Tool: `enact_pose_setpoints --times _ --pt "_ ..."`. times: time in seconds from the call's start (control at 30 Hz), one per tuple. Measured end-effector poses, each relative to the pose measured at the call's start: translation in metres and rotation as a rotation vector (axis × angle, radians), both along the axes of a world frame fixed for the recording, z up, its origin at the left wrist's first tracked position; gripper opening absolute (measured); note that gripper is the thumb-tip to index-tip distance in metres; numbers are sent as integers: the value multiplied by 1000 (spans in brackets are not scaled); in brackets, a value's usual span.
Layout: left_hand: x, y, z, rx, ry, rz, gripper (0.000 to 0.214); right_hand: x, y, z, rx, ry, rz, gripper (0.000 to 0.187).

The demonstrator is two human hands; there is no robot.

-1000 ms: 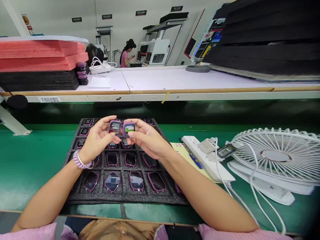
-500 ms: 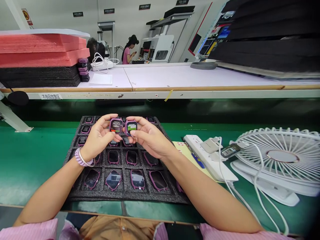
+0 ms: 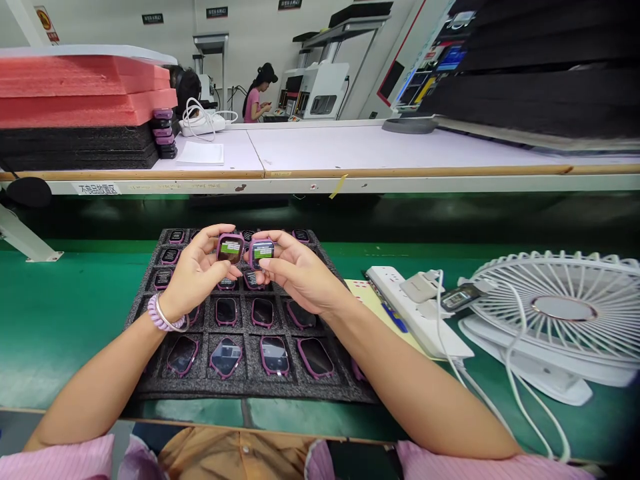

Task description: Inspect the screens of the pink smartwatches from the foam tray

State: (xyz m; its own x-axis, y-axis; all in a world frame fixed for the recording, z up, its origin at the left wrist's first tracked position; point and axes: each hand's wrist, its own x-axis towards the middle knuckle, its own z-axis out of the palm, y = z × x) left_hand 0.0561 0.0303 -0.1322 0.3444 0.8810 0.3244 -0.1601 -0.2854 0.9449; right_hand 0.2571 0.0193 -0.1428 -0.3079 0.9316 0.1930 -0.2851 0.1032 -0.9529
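My left hand [image 3: 203,270] is closed on a purple-framed smartwatch body [image 3: 231,248], thumb at its lower edge. Beside it, my right hand [image 3: 287,263] grips a second purple smartwatch body [image 3: 262,251], its thumb over the lower part of the screen. Both lit screens show green and white bands and face me. The two watches are held side by side, above a dark grey foam tray [image 3: 250,387]. Several more strapless purple watches, such as this one [image 3: 275,356], lie in the tray's compartments. Those in the front rows have dark screens; text shows on several farther back.
At the right stand a white power strip [image 3: 415,307] with plugs and cables, a blue pen [image 3: 395,318] and a white fan [image 3: 560,313]. A raised white shelf [image 3: 320,150] crosses behind, bearing red foam blocks [image 3: 85,93]. A person in pink [image 3: 254,100] works beyond.
The left watch's screen has changed from text with a red-orange strip to green and white bands. Both hands keep their hold, and the view has shifted slightly.
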Motion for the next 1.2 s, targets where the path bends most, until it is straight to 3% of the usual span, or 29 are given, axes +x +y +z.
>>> enact_pose_setpoints --times 0.43,0.97,1.07,1.2 --pt "1 -1 -1 -43 39 36 44 -1 2 -3 28 5 4 45" --pt "0 10 -4 -133 -42 20 49 -4 10 -11 14 9 -35 48" --pt "2 11 4 -165 -83 14 46 -5 15 -9 -34 54 -21 49" --pt "3 14 29 -213 -114 16 48 -1 28 11 -69 111 -11 46"
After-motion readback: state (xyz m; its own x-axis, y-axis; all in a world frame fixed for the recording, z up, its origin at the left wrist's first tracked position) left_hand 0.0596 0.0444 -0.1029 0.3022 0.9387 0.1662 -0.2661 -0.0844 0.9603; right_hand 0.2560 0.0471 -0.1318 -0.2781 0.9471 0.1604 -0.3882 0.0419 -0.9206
